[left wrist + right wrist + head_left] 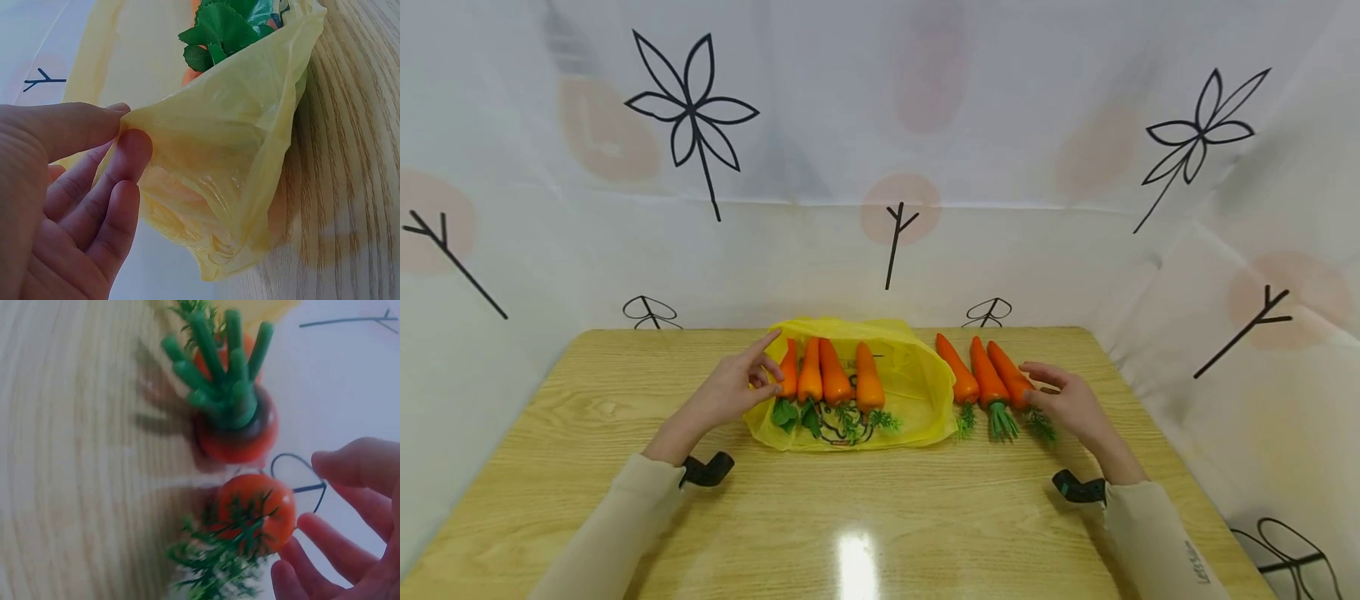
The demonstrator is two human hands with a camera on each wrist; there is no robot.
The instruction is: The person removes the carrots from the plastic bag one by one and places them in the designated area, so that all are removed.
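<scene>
A yellow plastic bag (917, 400) lies on the table with its mouth held wide. My left hand (733, 387) pinches the bag's left edge between thumb and fingers, and in the left wrist view the film (206, 131) stretches from that pinch. Inside the bag several orange toy carrots (835, 379) lie side by side, green leaves towards me. Three more carrots rest right of the bag: one by its edge (957, 371), a middle one with thick green stems (988, 375), and a rightmost one (1009, 375). My right hand (1071, 404) is at that rightmost carrot, fingers loosely spread beside it.
The wooden table (880, 517) extends in front of the bag and to both sides. A white cloth backdrop (820, 258) with black plant drawings rises right behind the table's far edge. Black wrist cameras (707, 471) sit on both forearms.
</scene>
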